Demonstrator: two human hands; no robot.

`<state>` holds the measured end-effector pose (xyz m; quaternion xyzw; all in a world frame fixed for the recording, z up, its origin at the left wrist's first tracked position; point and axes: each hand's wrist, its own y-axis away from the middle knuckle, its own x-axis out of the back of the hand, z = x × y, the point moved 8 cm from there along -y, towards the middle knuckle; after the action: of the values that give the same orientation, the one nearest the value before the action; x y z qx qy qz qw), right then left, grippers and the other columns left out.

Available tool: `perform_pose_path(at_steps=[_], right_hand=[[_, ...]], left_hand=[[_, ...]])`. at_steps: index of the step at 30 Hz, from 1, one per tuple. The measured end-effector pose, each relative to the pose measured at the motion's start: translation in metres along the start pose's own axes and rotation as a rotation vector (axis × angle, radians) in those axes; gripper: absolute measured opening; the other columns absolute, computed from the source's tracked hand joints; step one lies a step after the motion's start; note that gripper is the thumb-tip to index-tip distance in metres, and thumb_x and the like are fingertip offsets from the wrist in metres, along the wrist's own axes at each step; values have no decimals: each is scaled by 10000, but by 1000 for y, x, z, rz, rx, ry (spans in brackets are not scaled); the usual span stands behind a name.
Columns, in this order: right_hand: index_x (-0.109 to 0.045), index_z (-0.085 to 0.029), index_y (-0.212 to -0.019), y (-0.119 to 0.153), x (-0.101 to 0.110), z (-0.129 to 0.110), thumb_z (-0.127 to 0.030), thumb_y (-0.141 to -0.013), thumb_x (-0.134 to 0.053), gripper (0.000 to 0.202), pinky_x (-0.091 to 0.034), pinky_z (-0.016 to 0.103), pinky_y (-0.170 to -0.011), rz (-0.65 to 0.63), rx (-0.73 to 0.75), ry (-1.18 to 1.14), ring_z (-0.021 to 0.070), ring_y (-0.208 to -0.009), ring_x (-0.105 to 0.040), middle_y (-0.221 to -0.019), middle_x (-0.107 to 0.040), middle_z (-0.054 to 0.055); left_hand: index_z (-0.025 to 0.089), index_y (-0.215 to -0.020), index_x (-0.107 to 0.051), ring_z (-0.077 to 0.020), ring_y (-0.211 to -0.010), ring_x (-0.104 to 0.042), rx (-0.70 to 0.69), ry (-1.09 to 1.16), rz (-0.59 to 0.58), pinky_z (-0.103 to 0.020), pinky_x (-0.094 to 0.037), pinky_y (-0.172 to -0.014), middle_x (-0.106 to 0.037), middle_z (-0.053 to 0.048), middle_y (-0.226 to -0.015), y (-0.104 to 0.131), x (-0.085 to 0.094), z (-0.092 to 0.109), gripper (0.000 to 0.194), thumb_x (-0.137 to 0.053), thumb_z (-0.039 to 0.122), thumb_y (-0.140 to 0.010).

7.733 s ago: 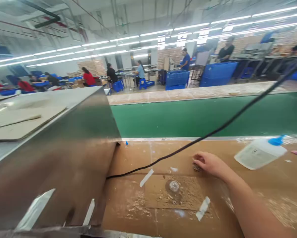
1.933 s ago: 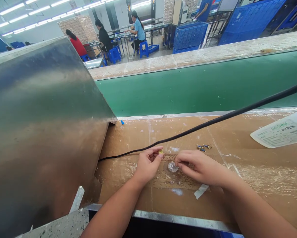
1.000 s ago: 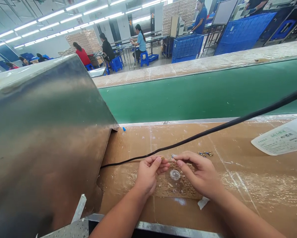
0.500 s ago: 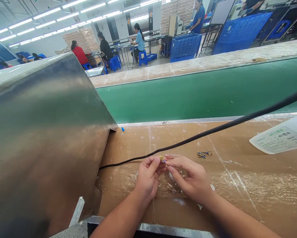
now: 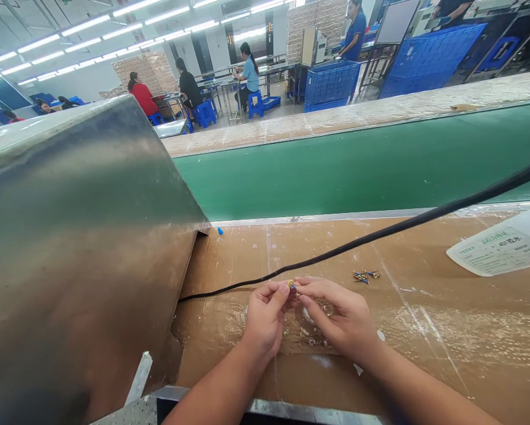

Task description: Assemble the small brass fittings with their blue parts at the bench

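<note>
The biggest thing is the work table point(image 5: 229, 254), covered with brown cardboard, which lies under both hands and around them. Beyond the hands, a long green surface point(image 5: 336, 171) runs across from side to side. To the left of the hands stands a large metal box point(image 5: 92, 254), its shiny side turned to them. Far ahead of the hands are several co-workers: a person in red point(image 5: 143, 97), a person in black point(image 5: 187, 85) and a person in light blue point(image 5: 249, 71) are seated, and a person in dark blue point(image 5: 355, 38) is upright near a blue crate point(image 5: 331, 82). A black cable point(image 5: 362, 239) passes just beyond the fingertips, rising toward the right. Well to the right of the hands is a white bottle point(image 5: 504, 245) with a printed label, partly out of view.

The left hand point(image 5: 265, 316) pinches a small yellow piece point(image 5: 290, 283) between its thumb and fingers. The right hand point(image 5: 342, 316) is bent toward it, with fingertips close together at the same place; I cannot tell whether they grip. Below the right hand a clear round dish point(image 5: 308, 314) is mostly hidden. Just beyond this hand lies a little pile of blue and gold parts point(image 5: 365, 276). A tiny blue bit point(image 5: 294, 287) shows between the two hands, beside the yellow piece.
</note>
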<state>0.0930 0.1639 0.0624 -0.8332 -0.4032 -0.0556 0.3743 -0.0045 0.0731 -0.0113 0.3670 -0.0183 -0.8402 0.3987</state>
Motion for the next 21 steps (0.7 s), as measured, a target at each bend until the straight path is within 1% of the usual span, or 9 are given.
perform_pose_path(at_steps=[4, 9, 14, 17, 19, 21], right_hand=[[-755, -237, -1034, 1, 0, -2, -167, -975, -607, 173, -666, 333, -878, 17, 34, 19, 224, -987, -773, -1054, -792, 59], [-739, -237, -1047, 1, 1, -4, -131, -964, -616, 182, -657, 320, -897, 32, 74, 5, 216, -991, -772, -1051, -790, 51], [-733, -239, -1056, 0, 1, -6, -118, -964, -611, 195, -655, 311, -901, 24, 88, 9, 210, -985, -773, -1056, -789, 48], [-724, -242, -1091, -1, 2, -8, -99, -961, -593, 234, -655, 303, -898, 22, 122, 25, 205, -993, -770, -1059, -785, 45], [-704, -244, -1118, -1, 3, -10, -87, -964, -571, 257, -658, 300, -877, 21, 162, 69, 198, -972, -768, -1050, -780, 46], [-675, -239, -1153, -1, 4, -11, -87, -974, -563, 260, -659, 293, -845, 37, 199, 152, 188, -923, -767, -1026, -777, 48]], left_hand=[[180, -723, -815, -133, -708, -707, -66, -84, 24, -224, -593, -708, -789, -73, -792, -1, 5, 1, 401, -981, 503, -552], [202, -805, -837, -146, -752, -731, -157, -212, 22, -231, -605, -746, -810, -97, -867, -1, 11, 4, 413, -929, 566, -630], [221, -811, -839, -141, -743, -734, -229, -303, 20, -222, -602, -758, -807, -81, -831, 0, 13, 9, 376, -904, 566, -676], [228, -864, -839, -164, -791, -753, -265, -321, 5, -244, -615, -776, -810, -87, -878, 0, 12, 11, 368, -881, 561, -713], [234, -898, -835, -184, -880, -762, -338, -356, 1, -266, -621, -822, -809, -91, -949, 2, 11, 15, 330, -859, 532, -756], [238, -909, -832, -182, -946, -754, -458, -432, 13, -266, -611, -873, -799, -85, -988, 5, 11, 23, 259, -836, 473, -801]])
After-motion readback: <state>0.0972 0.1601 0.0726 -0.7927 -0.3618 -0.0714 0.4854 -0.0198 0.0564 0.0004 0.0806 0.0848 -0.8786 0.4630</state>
